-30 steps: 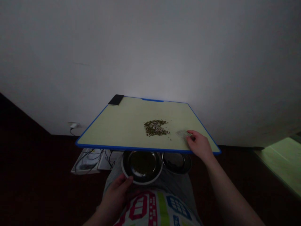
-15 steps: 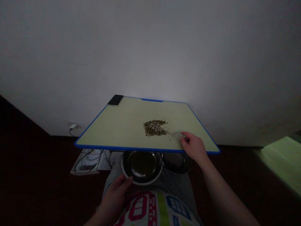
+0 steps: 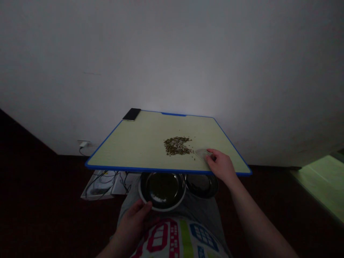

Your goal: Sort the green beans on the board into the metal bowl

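Seed pile (image 3: 177, 146) on blue-edged board (image 3: 126, 150), phone (image 3: 131, 114) beyond, right fingers (image 3: 211, 152) pinching clear disc (image 3: 201, 153), left fingers (image 3: 142, 207) clasping steel bowl (image 3: 162, 210)

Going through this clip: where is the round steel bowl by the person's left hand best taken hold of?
Take the steel bowl by its pale rim from the near left, where the left hand sits against it. The round, raised rim gives the hands an edge to grip, while the blue-edged board covers the bowl's far edge in this view.
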A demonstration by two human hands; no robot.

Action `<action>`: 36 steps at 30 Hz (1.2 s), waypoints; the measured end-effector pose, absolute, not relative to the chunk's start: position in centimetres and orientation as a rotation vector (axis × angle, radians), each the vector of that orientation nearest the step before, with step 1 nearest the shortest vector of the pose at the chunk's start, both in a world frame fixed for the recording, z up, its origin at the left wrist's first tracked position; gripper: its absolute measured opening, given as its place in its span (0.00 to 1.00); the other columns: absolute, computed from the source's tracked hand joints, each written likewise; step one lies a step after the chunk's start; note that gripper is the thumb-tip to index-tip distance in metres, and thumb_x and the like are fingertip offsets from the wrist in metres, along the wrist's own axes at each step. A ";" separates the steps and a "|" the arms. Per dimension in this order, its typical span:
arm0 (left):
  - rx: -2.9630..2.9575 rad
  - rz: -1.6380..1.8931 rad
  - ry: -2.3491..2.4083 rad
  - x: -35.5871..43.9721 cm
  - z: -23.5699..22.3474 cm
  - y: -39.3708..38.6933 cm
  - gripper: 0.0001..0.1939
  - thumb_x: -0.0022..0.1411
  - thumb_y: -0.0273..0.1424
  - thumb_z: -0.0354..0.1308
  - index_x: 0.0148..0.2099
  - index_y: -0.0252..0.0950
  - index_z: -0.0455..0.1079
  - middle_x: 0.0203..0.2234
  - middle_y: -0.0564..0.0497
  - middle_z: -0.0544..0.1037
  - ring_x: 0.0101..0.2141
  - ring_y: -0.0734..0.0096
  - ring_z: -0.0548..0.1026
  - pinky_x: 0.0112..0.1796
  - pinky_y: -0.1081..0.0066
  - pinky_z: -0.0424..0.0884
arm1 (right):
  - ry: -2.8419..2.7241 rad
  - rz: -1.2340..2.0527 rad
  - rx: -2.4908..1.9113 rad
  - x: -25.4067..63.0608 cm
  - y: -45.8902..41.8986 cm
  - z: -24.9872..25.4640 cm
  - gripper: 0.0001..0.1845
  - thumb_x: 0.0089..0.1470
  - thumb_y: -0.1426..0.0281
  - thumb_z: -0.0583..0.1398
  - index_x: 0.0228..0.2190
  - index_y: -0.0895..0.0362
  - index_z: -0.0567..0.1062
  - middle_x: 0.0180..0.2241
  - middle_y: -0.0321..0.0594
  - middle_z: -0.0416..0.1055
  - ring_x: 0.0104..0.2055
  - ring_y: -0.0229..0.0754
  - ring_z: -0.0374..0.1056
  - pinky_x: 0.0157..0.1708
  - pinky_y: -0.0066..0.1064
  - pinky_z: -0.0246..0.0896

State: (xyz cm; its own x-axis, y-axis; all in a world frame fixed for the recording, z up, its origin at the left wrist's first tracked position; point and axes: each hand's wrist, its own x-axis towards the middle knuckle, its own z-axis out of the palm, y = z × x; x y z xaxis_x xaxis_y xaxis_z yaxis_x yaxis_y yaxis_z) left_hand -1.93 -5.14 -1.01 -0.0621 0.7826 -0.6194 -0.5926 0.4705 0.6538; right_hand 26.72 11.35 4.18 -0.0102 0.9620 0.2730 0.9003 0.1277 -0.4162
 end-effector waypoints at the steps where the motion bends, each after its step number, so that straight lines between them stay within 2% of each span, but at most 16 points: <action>1: 0.205 1.135 1.180 -1.9 -1.0 -5.1 0.05 0.52 0.25 0.66 0.34 0.35 0.75 0.28 0.46 0.86 0.35 0.53 0.84 0.32 0.66 0.80 | -1.927 0.171 -1.790 26.7 11.3 4.2 0.22 0.56 0.64 0.55 0.48 0.59 0.77 0.28 0.41 0.76 0.29 0.43 0.69 0.32 0.32 0.60; 5: 0.215 1.140 1.194 -1.9 -0.8 -5.2 0.08 0.50 0.25 0.67 0.35 0.34 0.74 0.30 0.46 0.86 0.36 0.54 0.84 0.34 0.65 0.81 | -1.939 0.166 -1.774 26.5 11.3 4.3 0.22 0.56 0.64 0.55 0.48 0.59 0.77 0.28 0.41 0.76 0.29 0.43 0.70 0.32 0.32 0.61; 11: 0.214 1.143 1.207 -1.8 -0.7 -5.2 0.10 0.48 0.26 0.69 0.34 0.34 0.73 0.30 0.45 0.86 0.34 0.55 0.84 0.30 0.67 0.80 | -1.918 0.142 -1.794 26.4 11.4 4.2 0.22 0.56 0.64 0.55 0.48 0.60 0.77 0.29 0.43 0.77 0.32 0.44 0.71 0.35 0.33 0.62; 19: 0.237 1.134 1.217 -1.7 -0.4 -5.3 0.12 0.46 0.27 0.70 0.35 0.35 0.73 0.30 0.46 0.86 0.34 0.55 0.84 0.30 0.69 0.80 | -1.935 0.134 -1.775 26.5 11.9 4.1 0.22 0.56 0.64 0.55 0.49 0.60 0.76 0.30 0.43 0.77 0.32 0.44 0.71 0.35 0.33 0.63; 29: 0.228 1.139 1.195 -2.0 -0.7 -5.1 0.07 0.50 0.25 0.67 0.33 0.35 0.73 0.29 0.45 0.85 0.34 0.54 0.84 0.32 0.66 0.81 | -2.022 0.194 -1.778 26.8 14.2 4.5 0.22 0.57 0.69 0.55 0.51 0.60 0.75 0.34 0.45 0.77 0.35 0.44 0.70 0.39 0.34 0.62; 36: 0.226 1.137 1.183 -1.9 -0.2 -5.1 0.06 0.52 0.25 0.66 0.34 0.36 0.73 0.27 0.48 0.85 0.32 0.58 0.84 0.31 0.68 0.80 | -2.098 0.323 -1.665 27.6 15.1 4.9 0.22 0.57 0.70 0.55 0.52 0.60 0.75 0.34 0.44 0.77 0.35 0.43 0.70 0.38 0.34 0.62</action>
State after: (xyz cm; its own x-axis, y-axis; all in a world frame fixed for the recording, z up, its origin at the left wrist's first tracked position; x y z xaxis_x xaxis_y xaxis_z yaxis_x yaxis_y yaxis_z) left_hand -1.85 -5.07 -0.22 -0.0652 0.7896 -0.6101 -0.5780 0.4685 0.6681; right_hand 27.56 15.05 4.89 -0.1783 0.9648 0.1931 0.8621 0.2478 -0.4421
